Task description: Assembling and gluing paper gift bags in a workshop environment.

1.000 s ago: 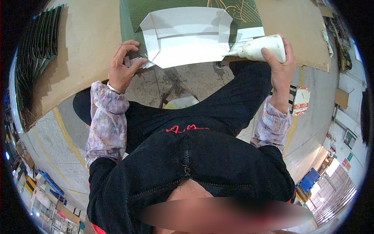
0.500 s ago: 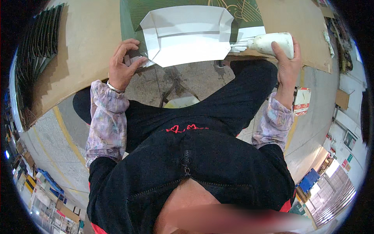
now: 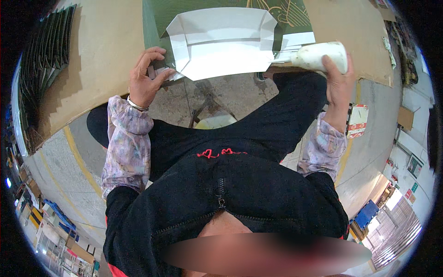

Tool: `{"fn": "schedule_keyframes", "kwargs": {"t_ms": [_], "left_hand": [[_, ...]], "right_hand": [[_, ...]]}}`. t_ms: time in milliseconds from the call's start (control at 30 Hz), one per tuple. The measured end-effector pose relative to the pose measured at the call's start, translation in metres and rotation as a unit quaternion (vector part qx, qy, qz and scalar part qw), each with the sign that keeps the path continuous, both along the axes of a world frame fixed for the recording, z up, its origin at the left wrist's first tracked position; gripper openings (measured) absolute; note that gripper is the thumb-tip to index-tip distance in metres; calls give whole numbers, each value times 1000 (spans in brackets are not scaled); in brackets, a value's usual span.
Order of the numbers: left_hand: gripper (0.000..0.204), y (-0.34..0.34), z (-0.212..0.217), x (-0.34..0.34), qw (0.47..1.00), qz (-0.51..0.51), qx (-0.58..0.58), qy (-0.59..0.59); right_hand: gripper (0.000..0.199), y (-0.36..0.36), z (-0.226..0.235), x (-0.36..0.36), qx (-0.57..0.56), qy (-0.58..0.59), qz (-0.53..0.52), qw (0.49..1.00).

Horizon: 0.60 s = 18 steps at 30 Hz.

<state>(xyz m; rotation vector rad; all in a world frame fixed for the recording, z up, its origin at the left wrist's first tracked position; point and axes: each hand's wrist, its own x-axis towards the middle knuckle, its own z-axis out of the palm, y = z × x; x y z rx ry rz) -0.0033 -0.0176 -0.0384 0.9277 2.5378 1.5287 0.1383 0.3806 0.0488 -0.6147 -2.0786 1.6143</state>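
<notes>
A white cardboard piece with folded-up flaps, shaped like a shallow tray, lies at the table's near edge, on green sheets with gold line patterns. My right hand is wrapped round a white plastic squeeze bottle, held on its side. Its thin nozzle points left and reaches the cardboard's right edge; whether it touches I cannot tell. By the cardboard's left corner, my left hand rests with thumb and fingers apart, beside small pale strips. The thumb tip is close to that corner.
A row of dark green folded pieces stands on the left of the brown tabletop. White layered edges stick out at the cardboard's right. Below the table are my legs and a stool. A red-and-white box lies at right.
My right hand has brought the bottle slightly left and tilted it, so its nozzle now reaches the cardboard's right edge. My left hand has stayed in place.
</notes>
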Motion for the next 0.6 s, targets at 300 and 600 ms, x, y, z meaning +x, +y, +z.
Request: {"fn": "schedule_keyframes", "kwargs": {"t_ms": [300,600], "left_hand": [[45,6,-2,2,999,-3,25,-36],[54,6,-11,-6,989,26,76,-121]], "right_hand": [[70,200,58,-15,199,-216,-64,954],[100,270,-3,-75,547,-529,93,643]]}}
